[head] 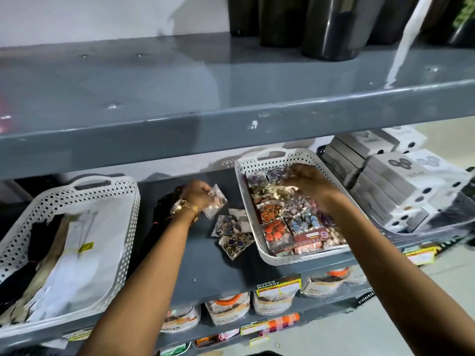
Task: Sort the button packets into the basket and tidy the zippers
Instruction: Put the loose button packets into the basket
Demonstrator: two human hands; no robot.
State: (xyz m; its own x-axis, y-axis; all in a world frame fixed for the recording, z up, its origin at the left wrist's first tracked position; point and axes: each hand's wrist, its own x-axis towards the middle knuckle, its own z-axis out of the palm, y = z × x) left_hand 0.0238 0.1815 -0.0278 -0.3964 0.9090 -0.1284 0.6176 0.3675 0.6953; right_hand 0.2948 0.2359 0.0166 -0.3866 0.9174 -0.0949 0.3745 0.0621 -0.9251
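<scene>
A white perforated basket on the grey shelf holds several clear packets of coloured buttons. My right hand hovers over its far half, blurred, fingers bent around a pale packet. Left of the basket my left hand pinches a clear button packet just above the shelf. A few more button packets lie loose on the shelf between my hands. Dark zippers lie behind my left wrist. A second white basket at the left holds long white and dark zipper packs.
The upper shelf's grey edge hangs close above both hands. Stacked white and grey boxes stand right of the button basket. Packaged goods fill the lower shelf. Black containers stand on the top shelf.
</scene>
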